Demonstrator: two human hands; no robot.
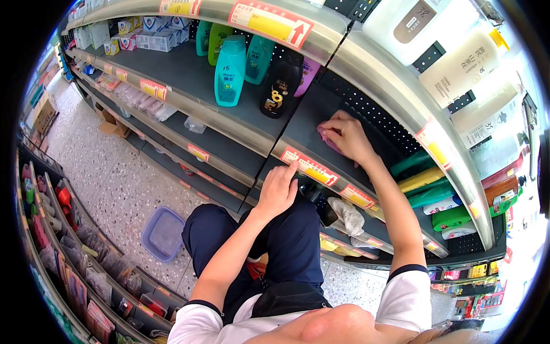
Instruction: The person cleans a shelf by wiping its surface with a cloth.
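My right hand [346,136] presses a bunched pink-purple cloth [329,137] against the dark grey shelf board [312,117], its fingers closed over it. My left hand [278,192] rests at the shelf's front edge. Its index finger is stretched out and touches a red and yellow price label [310,168], while the other fingers are loosely bent with nothing visible in them. To the left of my right hand stand a black shampoo bottle [282,86] with a yellow flower and a turquoise bottle [230,71] marked 15.
A blue plastic basin [162,234] sits on the speckled floor. A greyish cloth [346,217] hangs over a lower shelf edge. Large pump bottles [464,66] line the upper right shelf. Green bottles [450,218] lie further right. Boxed goods [154,39] fill the far left.
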